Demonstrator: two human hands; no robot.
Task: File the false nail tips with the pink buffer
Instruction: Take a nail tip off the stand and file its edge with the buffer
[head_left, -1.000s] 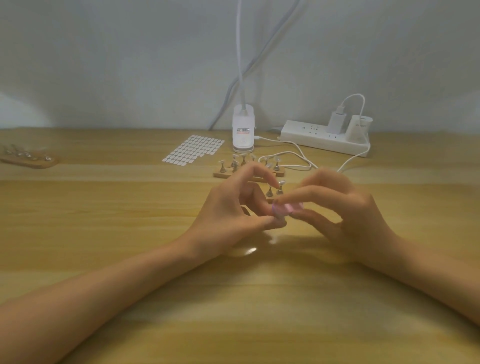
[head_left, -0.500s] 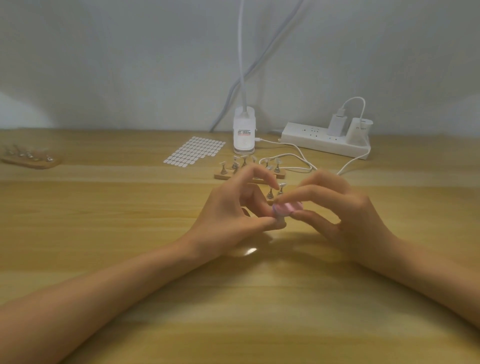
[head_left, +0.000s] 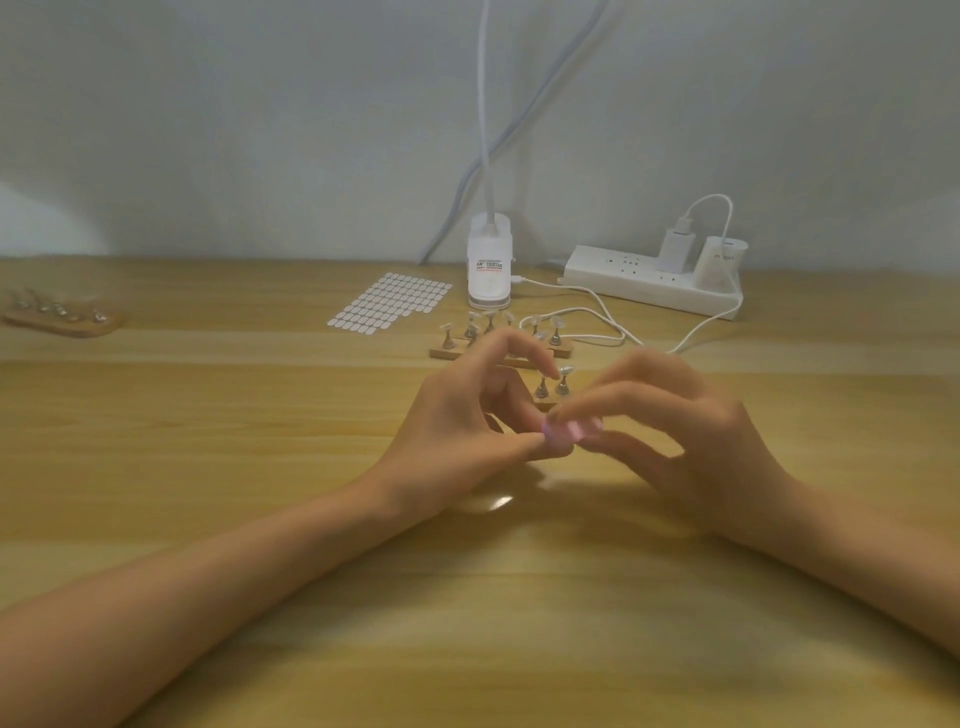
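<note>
My right hand pinches the small pink buffer between thumb and forefinger at the middle of the table. My left hand meets it from the left, thumb and fingers curled and pinched against the buffer's left end; whatever it holds there is hidden. Just behind my fingers a small wooden stand carries clear false nail tips on metal pegs. A longer wooden stand with several more tips sits farther back.
A sheet of white adhesive tabs lies at the back left of centre. A white lamp base, a power strip with chargers and white cables stand by the wall. Another wooden stand lies far left.
The hands stay together at the same spot. The right hand has shifted slightly with the buffer, which now looks blurred.
</note>
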